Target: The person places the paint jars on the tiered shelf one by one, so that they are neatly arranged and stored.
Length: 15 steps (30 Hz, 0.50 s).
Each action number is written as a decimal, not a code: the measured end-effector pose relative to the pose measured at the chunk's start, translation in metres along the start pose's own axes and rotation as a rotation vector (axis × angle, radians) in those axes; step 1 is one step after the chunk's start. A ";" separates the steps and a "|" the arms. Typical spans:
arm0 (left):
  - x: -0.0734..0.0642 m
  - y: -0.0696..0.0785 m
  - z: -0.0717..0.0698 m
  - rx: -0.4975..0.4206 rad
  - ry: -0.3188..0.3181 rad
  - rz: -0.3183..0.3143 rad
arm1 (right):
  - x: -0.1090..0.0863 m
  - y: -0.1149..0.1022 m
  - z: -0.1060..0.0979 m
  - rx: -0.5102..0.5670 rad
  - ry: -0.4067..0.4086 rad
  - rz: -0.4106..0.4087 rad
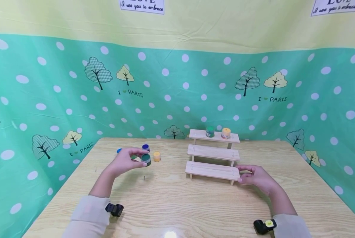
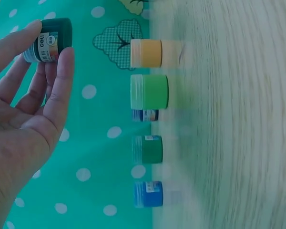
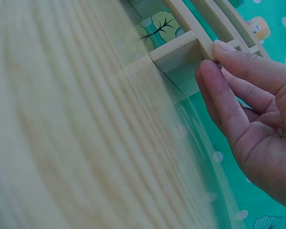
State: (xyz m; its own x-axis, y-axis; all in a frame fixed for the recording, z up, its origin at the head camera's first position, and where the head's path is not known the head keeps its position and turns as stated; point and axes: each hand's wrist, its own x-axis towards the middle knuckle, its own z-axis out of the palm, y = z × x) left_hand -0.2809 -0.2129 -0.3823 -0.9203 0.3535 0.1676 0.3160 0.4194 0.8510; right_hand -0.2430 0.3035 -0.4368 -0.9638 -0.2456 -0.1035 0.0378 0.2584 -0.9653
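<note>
My left hand (image 1: 124,162) holds a small dark green paint jar (image 1: 146,159) between thumb and fingers, above the table's left part. In the left wrist view this jar (image 2: 57,40) shows a printed label. My right hand (image 1: 259,178) pinches the right end of the lowest step of a three-tier wooden display stand (image 1: 213,169), thumb on top and fingers beneath. On the top tier sit a green jar (image 1: 210,132) and an orange-yellow jar (image 1: 226,134). The two lower tiers bear no jars.
Near the left hand stand an orange jar (image 1: 157,156), a dark blue jar (image 1: 145,147) and a blue jar (image 1: 119,150). The left wrist view also shows a light green jar (image 2: 155,91) and a darker green jar (image 2: 151,149). A patterned curtain (image 1: 171,82) hangs behind the table (image 1: 177,205).
</note>
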 end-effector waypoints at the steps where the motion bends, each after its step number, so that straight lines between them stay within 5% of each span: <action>1: 0.001 0.001 0.001 -0.012 0.000 0.001 | 0.000 0.000 0.000 0.000 0.000 0.000; 15: 0.006 0.010 0.009 -0.048 -0.009 0.036 | 0.000 0.000 -0.001 0.007 -0.009 -0.009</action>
State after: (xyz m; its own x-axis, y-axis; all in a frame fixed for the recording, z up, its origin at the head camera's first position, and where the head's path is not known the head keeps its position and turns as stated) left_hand -0.2812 -0.1993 -0.3771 -0.9061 0.3757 0.1944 0.3375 0.3652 0.8676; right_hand -0.2431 0.3042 -0.4366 -0.9616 -0.2566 -0.0970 0.0309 0.2500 -0.9678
